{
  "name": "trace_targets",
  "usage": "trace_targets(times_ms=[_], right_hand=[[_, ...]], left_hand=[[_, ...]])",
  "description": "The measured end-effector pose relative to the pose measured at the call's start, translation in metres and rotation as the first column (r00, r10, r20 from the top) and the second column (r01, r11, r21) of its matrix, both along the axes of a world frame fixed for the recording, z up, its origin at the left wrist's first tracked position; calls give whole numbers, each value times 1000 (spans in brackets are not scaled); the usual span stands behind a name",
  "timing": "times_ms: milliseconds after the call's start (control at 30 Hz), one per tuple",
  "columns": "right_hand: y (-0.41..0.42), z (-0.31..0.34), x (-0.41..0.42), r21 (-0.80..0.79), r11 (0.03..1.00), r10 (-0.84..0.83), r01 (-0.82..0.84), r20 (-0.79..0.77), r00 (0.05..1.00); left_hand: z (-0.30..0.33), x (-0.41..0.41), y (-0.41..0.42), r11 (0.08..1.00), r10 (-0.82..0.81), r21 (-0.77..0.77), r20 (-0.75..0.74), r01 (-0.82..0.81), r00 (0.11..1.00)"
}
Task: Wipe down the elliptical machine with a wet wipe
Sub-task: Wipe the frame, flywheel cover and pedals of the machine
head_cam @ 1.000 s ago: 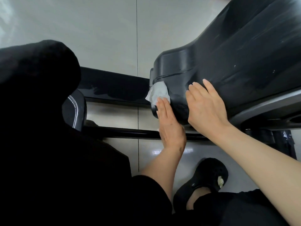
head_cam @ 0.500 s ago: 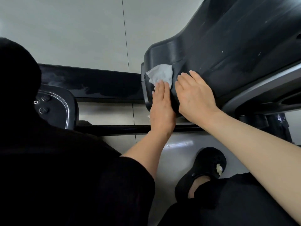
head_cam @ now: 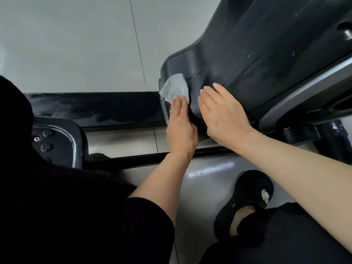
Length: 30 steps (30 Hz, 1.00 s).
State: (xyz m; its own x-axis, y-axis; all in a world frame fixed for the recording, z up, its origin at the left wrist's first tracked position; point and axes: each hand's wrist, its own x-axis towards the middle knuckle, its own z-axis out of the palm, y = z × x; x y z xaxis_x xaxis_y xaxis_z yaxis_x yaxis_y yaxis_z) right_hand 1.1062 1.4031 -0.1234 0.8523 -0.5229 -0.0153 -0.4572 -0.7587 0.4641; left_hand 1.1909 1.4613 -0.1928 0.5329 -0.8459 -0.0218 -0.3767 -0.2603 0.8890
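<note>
Dust specks and pale scuffs dot the dark plastic housing of the elliptical machine [head_cam: 266, 54], which slopes up from its rounded lower end toward the upper right of my view. A silver-grey trim band [head_cam: 308, 86] runs along its lower edge. My left hand [head_cam: 181, 130] presses the wet wipe [head_cam: 174, 88] against that rounded end with straight fingers [head_cam: 177, 105]; the wipe is white, crumpled, and sticks out above my fingertips. My right hand [head_cam: 224, 115] lies flat on the housing just beside it, fingers straight and together. Below, a dark rail [head_cam: 95, 107] of the machine crosses the pale floor tiles [head_cam: 76, 44], and a black pedal [head_cam: 57, 138] with round bolts sits at the left. My black slipper [head_cam: 247, 197] rests on the floor. I can read no writing or brand anywhere.
</note>
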Motion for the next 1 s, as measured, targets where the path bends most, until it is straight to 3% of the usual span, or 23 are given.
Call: trace_targets(times_ms=[133, 300, 433, 633, 800, 1000], right_hand=[[-3, -3, 4, -27, 999, 20, -20, 27, 999], [2, -10, -1, -69, 997, 19, -16, 45, 999], [2, -18, 2, -100, 995, 33, -24, 91, 995], [4, -20, 2, -89, 996, -15, 17, 28, 1000], [6, -19, 1, -125, 992, -2, 3, 4, 1000], [7, -23, -2, -166, 986, -9, 12, 21, 1000]], left_hand=[[7, 23, -28, 995, -43, 99, 79, 35, 996], [4, -2, 17, 996, -23, 86, 31, 21, 999], [17, 27, -26, 985, -103, 150, 91, 89, 990], [14, -2, 20, 994, -74, 83, 125, 64, 989], [13, 31, -28, 980, -147, 165, 194, 115, 970], [8, -8, 23, 995, -18, 103, 132, 4, 991]])
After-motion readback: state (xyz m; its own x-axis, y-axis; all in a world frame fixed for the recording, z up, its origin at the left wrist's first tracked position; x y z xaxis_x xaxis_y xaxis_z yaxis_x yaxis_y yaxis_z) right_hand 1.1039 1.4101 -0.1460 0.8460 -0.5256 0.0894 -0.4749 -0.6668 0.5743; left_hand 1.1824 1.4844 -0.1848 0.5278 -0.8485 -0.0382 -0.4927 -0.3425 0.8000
